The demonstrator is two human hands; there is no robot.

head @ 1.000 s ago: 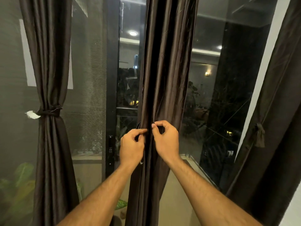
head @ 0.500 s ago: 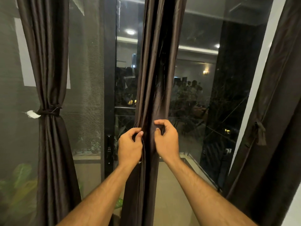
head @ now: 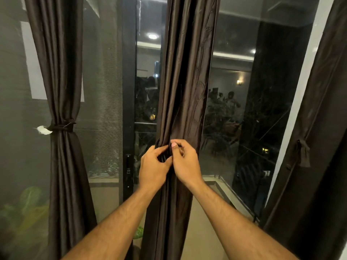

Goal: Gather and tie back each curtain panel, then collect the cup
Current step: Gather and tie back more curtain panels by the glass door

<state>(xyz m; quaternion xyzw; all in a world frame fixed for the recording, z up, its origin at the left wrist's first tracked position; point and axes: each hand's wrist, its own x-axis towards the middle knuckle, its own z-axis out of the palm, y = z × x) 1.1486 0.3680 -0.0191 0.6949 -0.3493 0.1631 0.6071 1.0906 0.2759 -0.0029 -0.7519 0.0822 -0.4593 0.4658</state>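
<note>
In the head view, the middle curtain panel [head: 187, 91] hangs gathered down the centre of the frame. At mid-frame the left hand [head: 153, 168] and the right hand [head: 185, 164] meet on it, fingers curled and pinching a dark tie band [head: 163, 153] around the folds. At the left, a curtain panel [head: 60, 72] is cinched by its tie [head: 61, 126]; the right-edge panel [head: 319, 128] carries a knotted tie [head: 302, 152]. No cup is in view.
</note>
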